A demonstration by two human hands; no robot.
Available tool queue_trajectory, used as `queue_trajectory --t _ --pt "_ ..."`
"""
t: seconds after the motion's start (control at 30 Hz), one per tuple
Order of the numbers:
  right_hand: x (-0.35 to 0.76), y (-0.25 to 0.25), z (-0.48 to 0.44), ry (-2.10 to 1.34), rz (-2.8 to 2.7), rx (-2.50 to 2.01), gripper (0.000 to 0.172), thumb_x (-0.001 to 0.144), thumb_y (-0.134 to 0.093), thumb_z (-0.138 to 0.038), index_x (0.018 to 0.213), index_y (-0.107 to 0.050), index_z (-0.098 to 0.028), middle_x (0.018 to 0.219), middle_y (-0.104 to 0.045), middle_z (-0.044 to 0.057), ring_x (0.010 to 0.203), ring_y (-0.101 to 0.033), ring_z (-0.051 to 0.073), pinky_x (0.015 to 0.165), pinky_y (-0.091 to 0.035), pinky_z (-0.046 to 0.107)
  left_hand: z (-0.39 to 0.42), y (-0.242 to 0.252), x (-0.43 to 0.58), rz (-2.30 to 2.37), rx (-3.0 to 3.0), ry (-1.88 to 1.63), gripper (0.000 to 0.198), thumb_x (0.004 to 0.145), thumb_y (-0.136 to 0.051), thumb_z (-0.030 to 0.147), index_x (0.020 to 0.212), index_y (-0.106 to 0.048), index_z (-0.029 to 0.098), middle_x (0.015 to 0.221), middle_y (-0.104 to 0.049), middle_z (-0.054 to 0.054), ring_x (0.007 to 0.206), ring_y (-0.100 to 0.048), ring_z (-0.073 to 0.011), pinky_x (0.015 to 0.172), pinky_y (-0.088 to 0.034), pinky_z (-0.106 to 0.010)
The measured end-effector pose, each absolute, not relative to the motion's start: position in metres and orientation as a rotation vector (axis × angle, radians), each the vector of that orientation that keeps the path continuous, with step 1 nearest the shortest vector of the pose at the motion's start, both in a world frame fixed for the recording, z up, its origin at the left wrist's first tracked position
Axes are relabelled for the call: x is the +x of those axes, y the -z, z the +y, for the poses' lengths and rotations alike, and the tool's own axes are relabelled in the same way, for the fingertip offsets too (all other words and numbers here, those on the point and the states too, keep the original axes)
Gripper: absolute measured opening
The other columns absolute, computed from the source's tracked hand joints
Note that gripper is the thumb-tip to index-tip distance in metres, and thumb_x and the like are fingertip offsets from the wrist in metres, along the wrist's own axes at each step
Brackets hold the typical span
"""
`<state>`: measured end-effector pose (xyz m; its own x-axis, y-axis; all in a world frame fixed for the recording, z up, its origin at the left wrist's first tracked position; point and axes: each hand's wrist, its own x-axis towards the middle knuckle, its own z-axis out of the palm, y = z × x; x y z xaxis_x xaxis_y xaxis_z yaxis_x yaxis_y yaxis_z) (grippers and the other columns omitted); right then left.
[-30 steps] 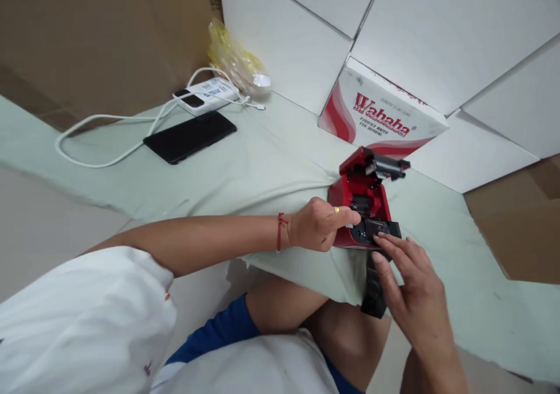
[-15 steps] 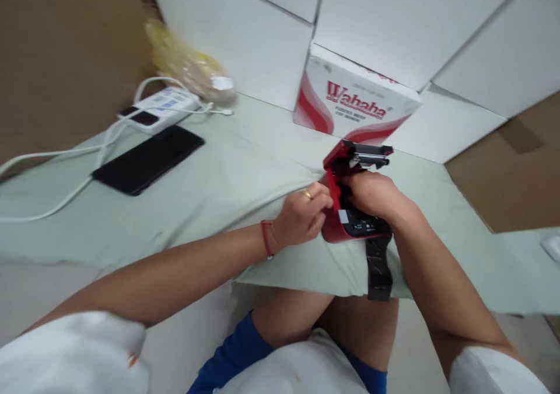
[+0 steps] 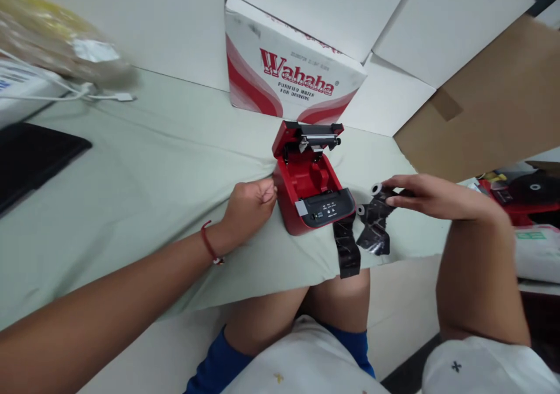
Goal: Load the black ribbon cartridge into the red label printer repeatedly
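Note:
A small red label printer [image 3: 289, 201] stands on the cloth-covered surface with its lid [image 3: 286, 137] raised, and its red inner bay shows bare. My left hand [image 3: 251, 210] is closed in a loose fist against the printer's left side. To the printer's right, my right hand [image 3: 415, 195] pinches a crumpled black ribbon [image 3: 374, 227] with two white-ended cores. That ribbon hangs beside the printer, apart from its body. Another black strip [image 3: 347, 248] hangs from below the printer's front panel [image 3: 328, 207] towards the table edge.
A white-and-red Wahaha water carton [image 3: 293, 67] stands behind the printer. At the left lie a black phone [image 3: 39, 154], a power strip [image 3: 26, 93] with white cables, and a yellow-and-clear plastic bag [image 3: 56, 38]. A brown cardboard box [image 3: 481, 96] is at the right.
My right hand has come out of the printer's bay and moved right, carrying the black ribbon. My left hand stays at the printer's left side. The view has shifted to the right.

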<state>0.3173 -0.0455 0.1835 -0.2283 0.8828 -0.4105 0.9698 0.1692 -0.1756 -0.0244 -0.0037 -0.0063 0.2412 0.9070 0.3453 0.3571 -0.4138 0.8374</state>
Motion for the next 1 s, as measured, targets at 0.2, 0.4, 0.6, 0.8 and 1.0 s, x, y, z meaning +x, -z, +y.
queue_trajectory --t 0.2,0.4,0.6,0.8,1.0 --pt "0.296 -0.092 -0.021 0.495 2.279 1.923 0.04 0.087 -0.064 -0.02 0.127 -0.072 -0.022 0.122 -0.073 0.012 0.107 -0.068 0.026 0.096 -0.051 0.034 -0.005 0.005 -0.027 1.152 1.918 -1.121 0.034 0.082 -0.05 0.018 0.061 -0.024 0.021 0.054 -0.025 0.007 0.054 -0.023 -0.0089 0.053 -0.022 -0.025" --pt "0.333 -0.101 -0.054 0.401 2.319 2.145 0.044 0.096 -0.051 -0.026 0.137 -0.063 -0.018 0.126 -0.07 0.013 0.086 -0.065 0.018 0.087 -0.053 0.036 -0.007 0.003 -0.026 1.09 1.992 -1.14 0.033 0.081 -0.05 0.017 0.062 -0.024 0.021 0.055 -0.025 0.006 0.054 -0.023 -0.0099 0.053 -0.023 -0.025" --pt "0.347 -0.092 -0.066 0.558 2.296 2.039 0.035 0.088 -0.061 -0.023 0.12 -0.073 -0.021 0.121 -0.073 0.009 0.087 -0.069 0.018 0.086 -0.055 0.034 -0.007 0.0 -0.025 1.071 2.02 -1.158 0.032 0.08 -0.05 0.015 0.061 -0.024 0.021 0.054 -0.025 0.007 0.054 -0.023 -0.0098 0.053 -0.023 -0.025" --pt "0.342 -0.121 -0.079 0.668 2.27 1.847 0.032 0.087 -0.064 -0.025 0.117 -0.074 -0.023 0.114 -0.075 0.007 0.099 -0.071 0.023 0.091 -0.055 0.036 -0.008 0.001 -0.025 1.093 2.029 -1.163 0.033 0.082 -0.049 0.014 0.062 -0.024 0.021 0.055 -0.027 0.006 0.054 -0.025 -0.0101 0.055 -0.024 -0.026" --pt "0.304 -0.199 -0.089 0.806 2.42 1.526 0.032 0.099 -0.057 -0.036 0.127 -0.072 -0.037 0.123 -0.07 0.004 0.104 -0.069 0.02 0.088 -0.054 0.03 -0.014 -0.004 -0.022 1.182 2.087 -1.367 0.015 0.081 -0.05 0.009 0.075 -0.042 0.021 0.067 -0.048 0.004 0.061 -0.044 -0.0125 0.061 -0.036 -0.026"
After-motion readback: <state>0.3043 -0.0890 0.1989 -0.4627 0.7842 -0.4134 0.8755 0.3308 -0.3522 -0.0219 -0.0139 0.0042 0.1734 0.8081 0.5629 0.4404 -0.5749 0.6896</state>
